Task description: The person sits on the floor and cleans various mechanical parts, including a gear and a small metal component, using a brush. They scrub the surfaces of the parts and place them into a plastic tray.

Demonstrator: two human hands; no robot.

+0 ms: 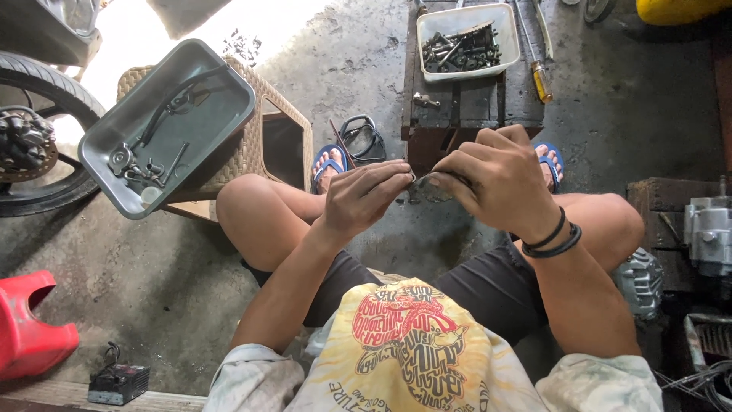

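Note:
I sit low with my knees apart over a concrete floor. My left hand (pixel 366 194) and my right hand (pixel 492 175) meet in front of me, both pinching one small dark metal part (pixel 424 183) between the fingertips. The part is mostly hidden by my fingers, so its shape is unclear. Black bands circle my right wrist (pixel 553 240).
A grey metal tray (pixel 221 76) with small parts and a bent rod rests on a wicker stool (pixel 293 126) at left. Ahead, a white tub of bolts (pixel 507 38) and a yellow-handled screwdriver (pixel 540 80) sit on a dark wooden bench. Motorcycle wheel (pixel 38 84) far left, red stool (pixel 27 324), engine parts (pixel 709 229) right.

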